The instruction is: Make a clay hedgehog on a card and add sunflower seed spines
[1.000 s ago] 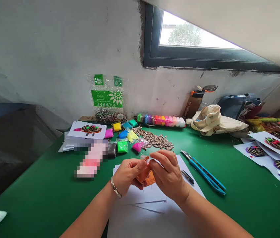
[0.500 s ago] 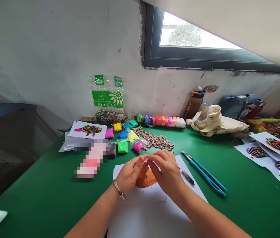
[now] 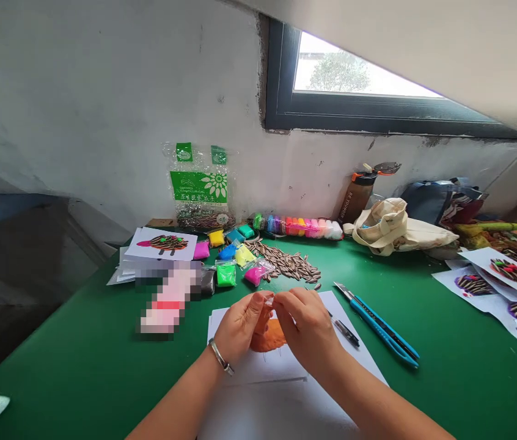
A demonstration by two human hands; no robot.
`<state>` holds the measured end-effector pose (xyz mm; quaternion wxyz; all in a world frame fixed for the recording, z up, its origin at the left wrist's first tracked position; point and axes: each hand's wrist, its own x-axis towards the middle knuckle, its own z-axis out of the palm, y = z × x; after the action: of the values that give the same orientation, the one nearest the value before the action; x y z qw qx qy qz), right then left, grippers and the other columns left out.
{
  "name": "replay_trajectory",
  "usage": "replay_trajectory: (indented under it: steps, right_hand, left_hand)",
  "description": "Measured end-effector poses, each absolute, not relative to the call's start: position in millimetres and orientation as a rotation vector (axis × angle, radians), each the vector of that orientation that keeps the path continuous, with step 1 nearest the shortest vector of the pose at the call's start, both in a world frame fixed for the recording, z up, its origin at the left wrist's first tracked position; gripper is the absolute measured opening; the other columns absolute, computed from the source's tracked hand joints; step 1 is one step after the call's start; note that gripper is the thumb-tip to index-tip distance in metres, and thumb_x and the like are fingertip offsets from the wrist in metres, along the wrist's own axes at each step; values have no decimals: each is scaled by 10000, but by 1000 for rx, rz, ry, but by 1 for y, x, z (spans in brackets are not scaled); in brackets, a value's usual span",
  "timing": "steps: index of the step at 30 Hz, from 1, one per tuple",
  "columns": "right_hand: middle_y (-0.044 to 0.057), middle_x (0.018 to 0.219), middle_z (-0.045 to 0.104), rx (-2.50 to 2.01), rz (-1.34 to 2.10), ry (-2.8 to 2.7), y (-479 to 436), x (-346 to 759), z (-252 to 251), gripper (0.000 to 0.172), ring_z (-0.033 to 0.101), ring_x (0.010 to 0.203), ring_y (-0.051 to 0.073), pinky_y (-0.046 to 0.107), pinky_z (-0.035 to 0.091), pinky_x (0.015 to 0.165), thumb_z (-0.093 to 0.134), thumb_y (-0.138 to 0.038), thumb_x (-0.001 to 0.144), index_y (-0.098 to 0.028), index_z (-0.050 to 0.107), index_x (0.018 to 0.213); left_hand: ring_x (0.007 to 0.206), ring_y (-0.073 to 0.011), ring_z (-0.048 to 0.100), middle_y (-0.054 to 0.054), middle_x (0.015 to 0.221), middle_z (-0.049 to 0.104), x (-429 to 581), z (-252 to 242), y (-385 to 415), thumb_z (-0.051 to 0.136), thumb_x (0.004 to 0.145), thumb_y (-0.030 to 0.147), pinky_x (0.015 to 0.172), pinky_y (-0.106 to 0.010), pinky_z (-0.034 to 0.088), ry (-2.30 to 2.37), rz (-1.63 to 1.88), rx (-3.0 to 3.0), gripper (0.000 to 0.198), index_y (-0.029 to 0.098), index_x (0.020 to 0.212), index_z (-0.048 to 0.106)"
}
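My left hand (image 3: 239, 324) and my right hand (image 3: 308, 322) meet over white paper (image 3: 277, 406), closed at the fingertips. Pinched between them is a small whitish piece (image 3: 269, 300), too small to name. Just beneath lies a flattened orange clay shape (image 3: 267, 340) on a sheet with thin drawn lines, partly covered by the hands. A black pen (image 3: 346, 332) rests on the paper beside my right hand. Farther right, on the green table, is a blue utility knife (image 3: 380, 327) with its blade showing.
Bagged colored clay, including a green packet (image 3: 226, 275), sits beyond the hands near loose sunflower seeds (image 3: 293, 261). A seed bag (image 3: 201, 189), a clay roll (image 3: 302, 226), a bottle (image 3: 358, 195) and a cloth bag (image 3: 387, 229) line the wall. Seed pictures (image 3: 162, 243) lie left, others right.
Both hands stay together and have shifted slightly downward in view. My right fingers have curled in a little more around the whitish piece. The camera view has moved slightly.
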<state>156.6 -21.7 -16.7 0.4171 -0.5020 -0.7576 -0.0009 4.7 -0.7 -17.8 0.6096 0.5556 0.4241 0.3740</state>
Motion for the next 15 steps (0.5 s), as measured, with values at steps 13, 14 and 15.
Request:
replay_trajectory:
  steps: [13, 14, 15]
  right_hand:
    - [5, 716, 551, -1367, 271, -1879, -21, 157, -17, 203, 508, 641, 135, 249, 355, 590, 472, -186, 909, -221, 652, 820]
    - [4, 739, 564, -1370, 301, -1857, -20, 157, -17, 179, 523, 663, 138, 248, 368, 603, 493, -178, 896, -230, 660, 858]
    - [2, 757, 574, -1374, 332, -1836, -20, 157, -17, 165, 535, 682, 140, 248, 379, 616, 515, -168, 881, -240, 664, 895]
  left_hand:
    - [627, -152, 471, 16, 599, 485, 4, -17, 0, 410, 872, 626, 650, -280, 418, 1040, 885, 1433, 563, 127, 1008, 635]
    - [642, -156, 479, 13, 602, 490, 4, -18, -1, 400, 878, 621, 652, -279, 417, 1048, 888, 1455, 559, 128, 993, 637]
    - [659, -162, 487, 9, 608, 497, 3, -18, -1, 391, 882, 619, 654, -279, 417, 1056, 892, 1470, 559, 128, 983, 639]
